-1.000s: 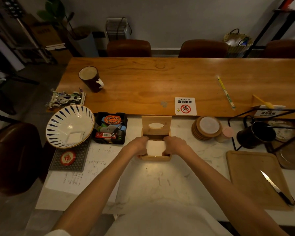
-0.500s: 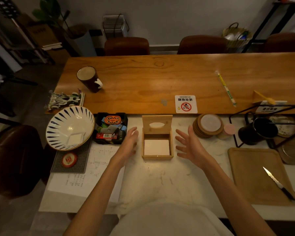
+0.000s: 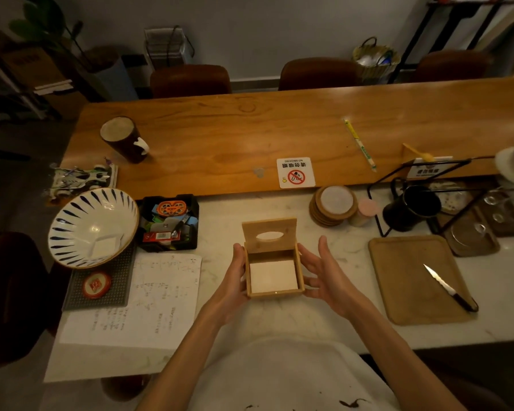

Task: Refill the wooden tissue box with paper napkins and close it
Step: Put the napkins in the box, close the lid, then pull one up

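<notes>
The wooden tissue box (image 3: pixel 275 293) is on the white marble counter, straight in front of me. Its lid (image 3: pixel 288 229) with the oval slot stands upright at the far side. A flat stack of white paper napkins (image 3: pixel 273 275) lies inside. My left hand (image 3: pixel 235 278) presses against the box's left wall. My right hand (image 3: pixel 324 271) has its fingers spread, and the fingertips touch the right wall, so the box sits between both hands.
A striped bowl (image 3: pixel 72 221) holding a white napkin and a black tray of small items (image 3: pixel 169 222) are on the left, with a written sheet (image 3: pixel 149 295) below them. On the right are stacked coasters (image 3: pixel 333 206), a black mug (image 3: pixel 410 207) and a wooden board (image 3: pixel 404 280) with a knife (image 3: pixel 448 289).
My hands let go of the box and spread apart half a second ago. They have now come back against its two sides. The lid still stands up.
</notes>
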A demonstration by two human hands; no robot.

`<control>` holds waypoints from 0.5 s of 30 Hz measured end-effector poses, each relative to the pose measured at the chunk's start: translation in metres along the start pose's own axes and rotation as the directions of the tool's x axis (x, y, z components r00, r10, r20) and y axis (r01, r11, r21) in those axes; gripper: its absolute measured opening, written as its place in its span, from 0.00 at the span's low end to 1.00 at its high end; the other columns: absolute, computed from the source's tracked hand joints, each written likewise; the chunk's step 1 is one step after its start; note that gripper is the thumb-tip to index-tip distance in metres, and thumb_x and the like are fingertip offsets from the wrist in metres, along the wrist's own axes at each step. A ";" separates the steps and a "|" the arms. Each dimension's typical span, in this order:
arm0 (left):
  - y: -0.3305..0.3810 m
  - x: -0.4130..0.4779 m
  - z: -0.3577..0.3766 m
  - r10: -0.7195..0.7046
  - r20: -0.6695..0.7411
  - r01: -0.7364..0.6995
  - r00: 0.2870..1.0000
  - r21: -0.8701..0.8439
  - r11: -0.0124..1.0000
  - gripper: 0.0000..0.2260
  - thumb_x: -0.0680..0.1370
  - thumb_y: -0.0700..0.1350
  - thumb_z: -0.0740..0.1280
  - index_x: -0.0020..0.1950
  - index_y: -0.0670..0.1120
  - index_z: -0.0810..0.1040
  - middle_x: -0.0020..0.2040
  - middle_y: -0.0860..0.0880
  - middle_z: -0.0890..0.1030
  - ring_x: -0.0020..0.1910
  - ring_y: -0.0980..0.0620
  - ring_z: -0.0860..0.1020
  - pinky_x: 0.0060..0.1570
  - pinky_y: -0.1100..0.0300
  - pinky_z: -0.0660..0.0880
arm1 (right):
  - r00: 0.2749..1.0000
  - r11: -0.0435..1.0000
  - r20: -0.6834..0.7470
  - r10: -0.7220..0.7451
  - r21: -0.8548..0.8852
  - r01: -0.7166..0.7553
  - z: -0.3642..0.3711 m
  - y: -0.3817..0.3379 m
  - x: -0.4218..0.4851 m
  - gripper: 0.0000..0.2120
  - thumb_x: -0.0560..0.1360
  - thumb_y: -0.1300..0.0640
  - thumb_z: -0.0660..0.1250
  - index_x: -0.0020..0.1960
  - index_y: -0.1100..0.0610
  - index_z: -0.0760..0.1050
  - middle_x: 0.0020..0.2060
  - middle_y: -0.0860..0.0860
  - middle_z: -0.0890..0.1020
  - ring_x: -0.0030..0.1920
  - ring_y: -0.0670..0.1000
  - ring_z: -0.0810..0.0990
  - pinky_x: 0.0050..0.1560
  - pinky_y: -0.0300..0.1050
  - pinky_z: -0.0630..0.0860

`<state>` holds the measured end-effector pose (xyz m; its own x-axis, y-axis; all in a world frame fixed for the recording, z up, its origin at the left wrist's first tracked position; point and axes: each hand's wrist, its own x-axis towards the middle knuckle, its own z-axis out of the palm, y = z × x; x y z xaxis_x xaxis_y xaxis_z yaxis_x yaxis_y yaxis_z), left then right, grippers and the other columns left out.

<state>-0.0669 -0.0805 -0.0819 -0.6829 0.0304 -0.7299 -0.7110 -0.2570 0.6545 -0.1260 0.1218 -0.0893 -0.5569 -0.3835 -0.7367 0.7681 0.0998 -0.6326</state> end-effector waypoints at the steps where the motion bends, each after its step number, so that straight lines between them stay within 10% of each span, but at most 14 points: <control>1: -0.002 -0.001 0.003 0.009 -0.003 -0.009 1.000 0.016 1.000 0.21 0.79 0.67 0.42 0.55 0.68 0.73 0.51 0.65 0.78 0.56 0.56 0.75 0.58 0.51 0.72 | 1.000 1.000 -0.006 0.001 0.013 -0.001 0.000 0.004 0.000 0.38 0.72 0.24 0.43 0.76 0.40 0.60 0.77 0.46 0.62 0.73 0.61 0.65 0.71 0.62 0.64; 6: -0.005 -0.003 0.004 0.017 -0.012 -0.016 1.000 0.058 0.998 0.22 0.79 0.66 0.42 0.60 0.64 0.71 0.55 0.60 0.78 0.55 0.59 0.75 0.57 0.54 0.73 | 0.999 0.998 -0.035 -0.010 0.063 0.012 0.001 0.015 0.000 0.35 0.74 0.27 0.45 0.75 0.41 0.62 0.76 0.46 0.63 0.73 0.61 0.66 0.71 0.62 0.64; 10: 0.010 0.002 -0.012 -0.093 0.010 0.093 0.996 0.022 0.995 0.36 0.74 0.74 0.44 0.78 0.58 0.59 0.78 0.47 0.61 0.77 0.41 0.59 0.71 0.35 0.58 | 0.999 0.997 -0.029 0.043 0.058 -0.042 -0.005 0.005 0.006 0.35 0.75 0.27 0.48 0.76 0.44 0.61 0.76 0.51 0.64 0.72 0.64 0.67 0.70 0.64 0.64; 15: 0.054 0.018 -0.036 -0.292 0.082 0.294 0.953 -0.007 0.956 0.47 0.73 0.73 0.55 0.79 0.41 0.52 0.76 0.34 0.61 0.72 0.31 0.63 0.63 0.28 0.65 | 0.972 0.970 -0.003 0.233 -0.069 -0.233 0.001 -0.036 0.024 0.51 0.66 0.22 0.57 0.78 0.52 0.52 0.73 0.64 0.66 0.68 0.70 0.69 0.64 0.72 0.67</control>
<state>-0.1112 -0.1281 -0.0670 -0.4566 0.1837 -0.8705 -0.8792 -0.2432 0.4098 -0.1668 0.1082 -0.0835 -0.3635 -0.3470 -0.8646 0.8528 0.2497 -0.4587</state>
